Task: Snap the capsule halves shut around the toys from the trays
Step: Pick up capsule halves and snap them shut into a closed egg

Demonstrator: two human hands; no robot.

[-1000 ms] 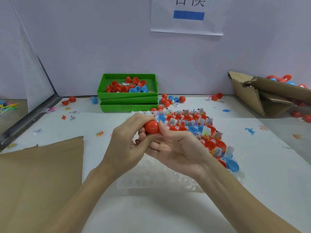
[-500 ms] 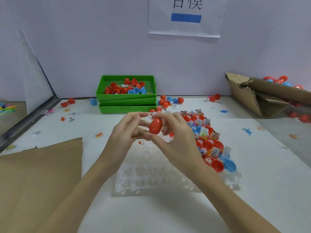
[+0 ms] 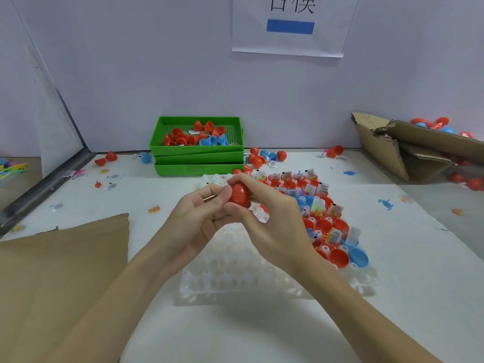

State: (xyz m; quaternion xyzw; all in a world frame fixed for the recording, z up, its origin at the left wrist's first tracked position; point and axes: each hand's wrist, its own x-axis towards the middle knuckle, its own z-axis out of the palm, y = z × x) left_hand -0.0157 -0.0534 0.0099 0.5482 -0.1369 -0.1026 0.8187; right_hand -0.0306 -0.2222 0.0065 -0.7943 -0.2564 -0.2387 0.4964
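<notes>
Frame centre: red capsule (image 3: 239, 195) held above the clear tray (image 3: 235, 281), right hand (image 3: 272, 221) grip curled round it, left hand (image 3: 201, 213) fingertips pinching its side. Risk: seam not fully clicked, halves popping apart; smooth shell slipping, dropping onto filled halves (image 3: 327, 226) centre right.

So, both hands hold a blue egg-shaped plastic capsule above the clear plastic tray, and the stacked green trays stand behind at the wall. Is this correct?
Not quite: the egg-shaped plastic capsule is red, not blue, as the head view shows. The left hand and right hand do hold it above the clear plastic tray, with the stacked green trays behind at the wall.
</notes>
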